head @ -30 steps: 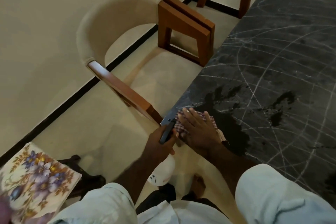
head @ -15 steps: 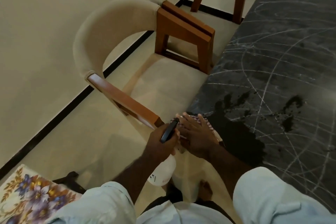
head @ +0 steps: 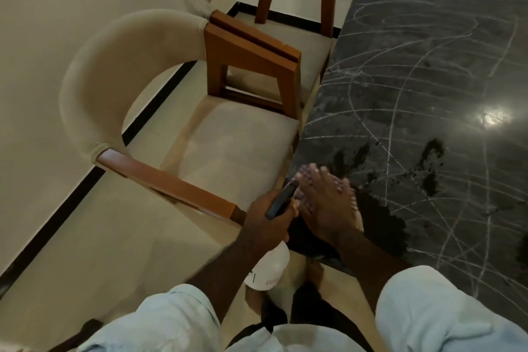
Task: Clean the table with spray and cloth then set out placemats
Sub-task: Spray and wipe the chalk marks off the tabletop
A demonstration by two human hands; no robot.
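Right hand (head: 325, 208) has barely shifted, fingers (head: 313, 180) flat on cloth (head: 353, 204); left hand (head: 267, 226) grips spray bottle (head: 270, 266), label seemingly illegible.

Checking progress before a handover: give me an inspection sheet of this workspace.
Surface: dark marble table with pale streaks; wet patches near its near corner.
Job's things: white spray bottle held beside the table edge; checked cloth on the wet corner, mostly hidden; placemats, nothing seen.
Clutter: nothing seen.
Hands: left hand grips the spray bottle's head; right hand presses flat on the cloth, fingers straight.
Cables: nothing seen.
Surroundings: two beige chairs with wooden arms along the table's left side; pale floor.
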